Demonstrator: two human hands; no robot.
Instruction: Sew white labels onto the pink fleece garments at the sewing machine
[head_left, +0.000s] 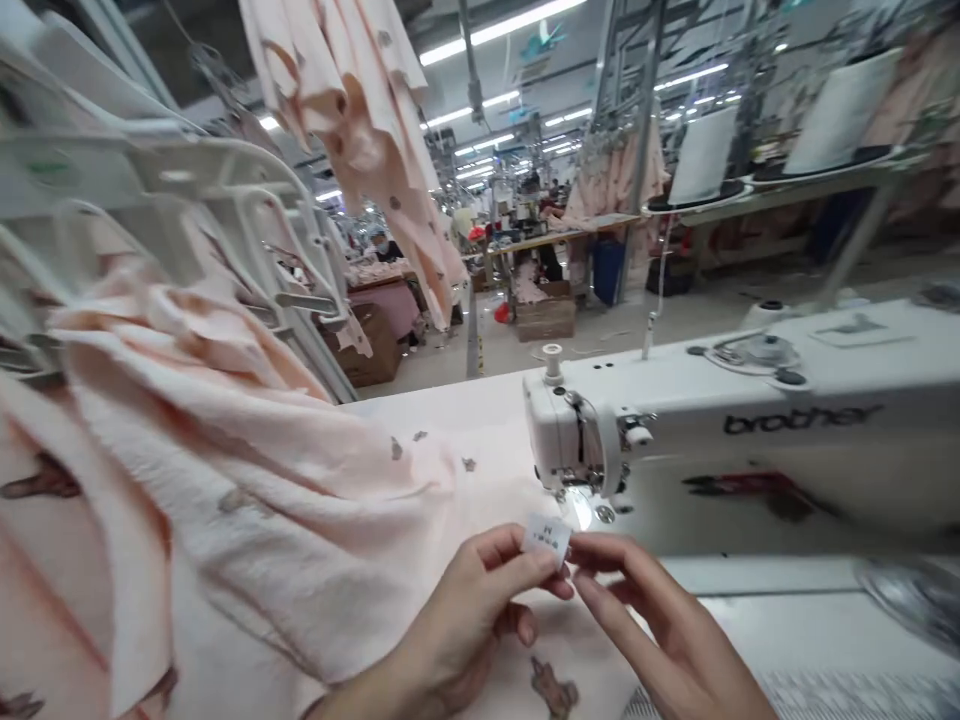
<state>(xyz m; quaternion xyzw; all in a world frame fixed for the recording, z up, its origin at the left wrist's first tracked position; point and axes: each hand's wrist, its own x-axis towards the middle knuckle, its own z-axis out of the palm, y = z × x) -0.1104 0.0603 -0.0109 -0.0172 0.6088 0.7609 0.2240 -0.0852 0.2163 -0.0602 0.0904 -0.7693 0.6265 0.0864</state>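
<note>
Between thumb and fingers, my left hand (480,605) pinches a small white clothing label (547,537) printed with an M. My right hand (652,625) meets it from the other side, its fingertips at the label's right edge; whether they grip it or only touch it is hard to see. Below both hands spreads pale pink plush fabric (360,530) with small brown printed figures, running up to the left. Just beyond the label is the lit needle area of a white Brother sewing machine (810,420). The fabric partly covers the machine bed.
At left, white hanger clips (262,250) hold more pink fabric, and further pink pieces (360,130) hang above. Thread cones (701,155) stand on a rack behind the machine. Red-handled snips (750,484) show on the machine's body. Other workstations and cardboard boxes (546,315) lie farther back.
</note>
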